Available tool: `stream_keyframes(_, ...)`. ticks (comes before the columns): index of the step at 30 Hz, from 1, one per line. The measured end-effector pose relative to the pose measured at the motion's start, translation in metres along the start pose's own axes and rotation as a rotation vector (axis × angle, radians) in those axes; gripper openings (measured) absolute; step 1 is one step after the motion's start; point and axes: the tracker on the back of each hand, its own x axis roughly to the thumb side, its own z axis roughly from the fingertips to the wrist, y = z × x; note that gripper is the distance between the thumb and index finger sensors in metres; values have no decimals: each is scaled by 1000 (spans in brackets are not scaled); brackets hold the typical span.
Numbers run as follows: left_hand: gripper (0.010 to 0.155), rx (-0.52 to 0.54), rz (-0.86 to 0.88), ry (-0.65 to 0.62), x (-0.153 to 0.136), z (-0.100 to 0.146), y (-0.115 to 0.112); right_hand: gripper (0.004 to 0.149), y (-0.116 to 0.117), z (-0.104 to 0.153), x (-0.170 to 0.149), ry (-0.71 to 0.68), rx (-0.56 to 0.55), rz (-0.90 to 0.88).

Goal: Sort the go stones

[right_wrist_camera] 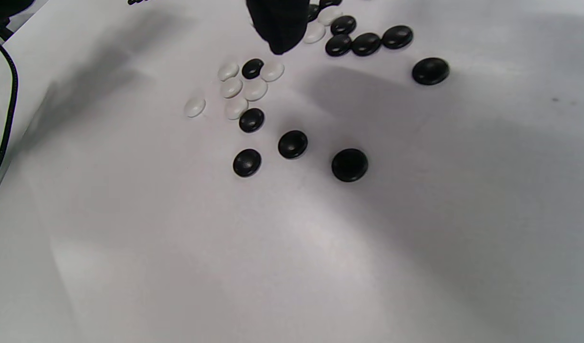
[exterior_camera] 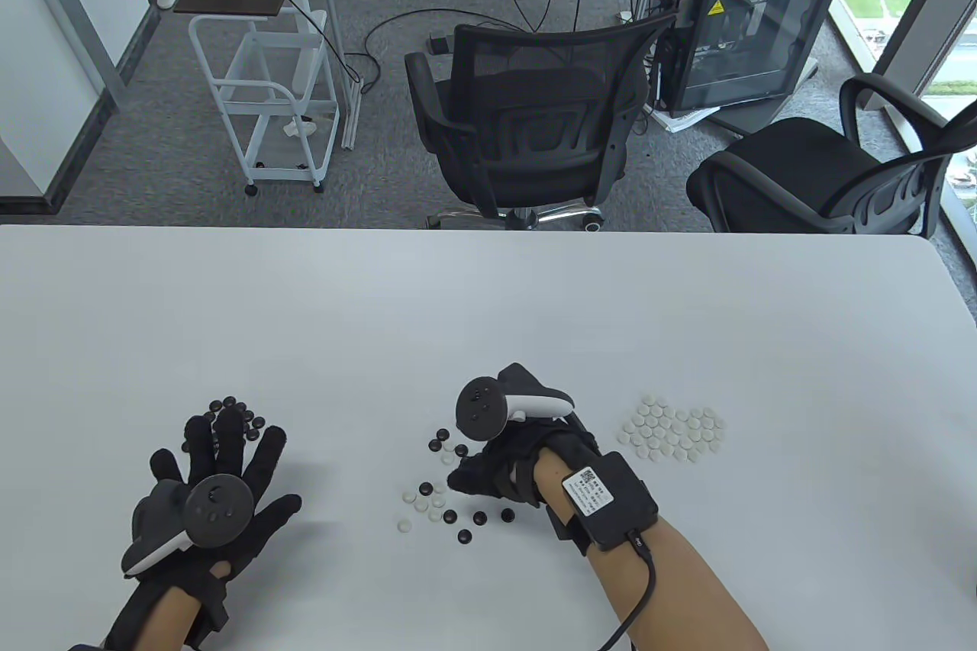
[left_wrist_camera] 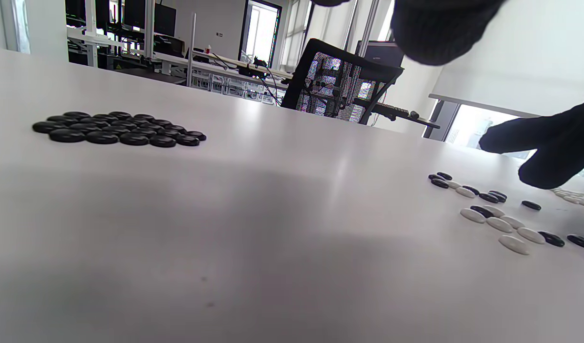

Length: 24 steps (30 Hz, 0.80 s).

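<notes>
Your gloved right hand (exterior_camera: 496, 472) hovers, fingers curled, over the unsorted mix of black and white glass stones (exterior_camera: 443, 491); whether it pinches one I cannot tell. Your left hand (exterior_camera: 217, 483) lies flat. Probably next: a white stone to the white pile (exterior_camera: 672, 430) at 3 o'clock.

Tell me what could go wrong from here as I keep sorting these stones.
1. The right hand reaches into the mixed stones, where white and black ones touch; a pick could drag a neighbour along.
2. The left hand lies flat with its fingertips at the black pile; a careless slide could scatter it.
3. The white pile sits just right of the right forearm, so a sweep back might knock it.
</notes>
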Motion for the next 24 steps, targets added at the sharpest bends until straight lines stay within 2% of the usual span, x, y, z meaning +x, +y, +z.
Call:
stream_keyframes(7,80,15,-20,-9,3,0,-1,69,5,-30,10,-13,51,6)
stream_keyframes(11,80,11,-28,-12,5,0,-2,68,8,-35,7,-7,66,1)
stream_keyframes(16,80,9,-22,-9,4,1,-1,67,8,-16,-10,54,84,18)
stream_keyframes(24,80,5,-30,-9,5,1,-1,65,13,38,-71,266,69,-24)
